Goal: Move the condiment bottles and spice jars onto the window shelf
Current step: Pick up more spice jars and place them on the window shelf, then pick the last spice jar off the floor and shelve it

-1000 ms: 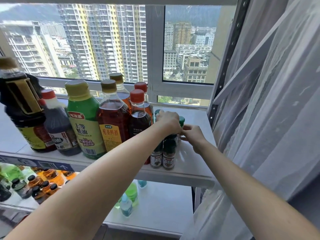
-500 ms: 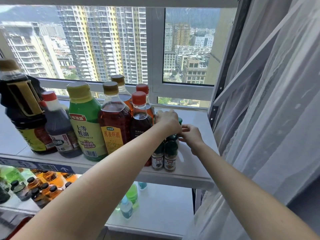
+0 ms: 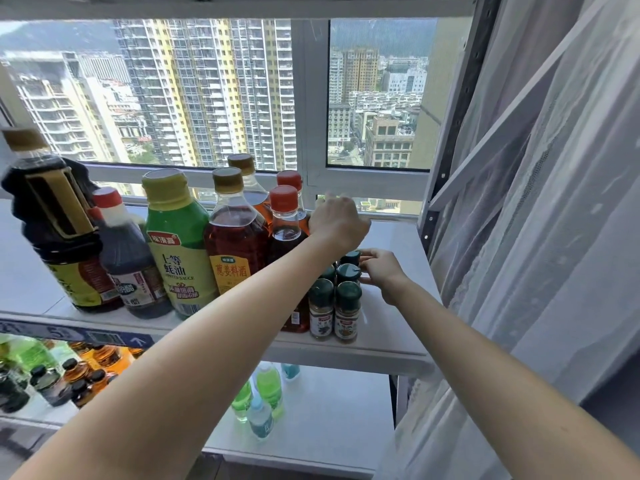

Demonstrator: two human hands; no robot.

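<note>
Condiment bottles stand in a row across the left and centre of the window shelf, with spice jars clustered just right of them. A lower shelf at the frame's bottom carries more bottles, and a curtain hangs at the right.
</note>
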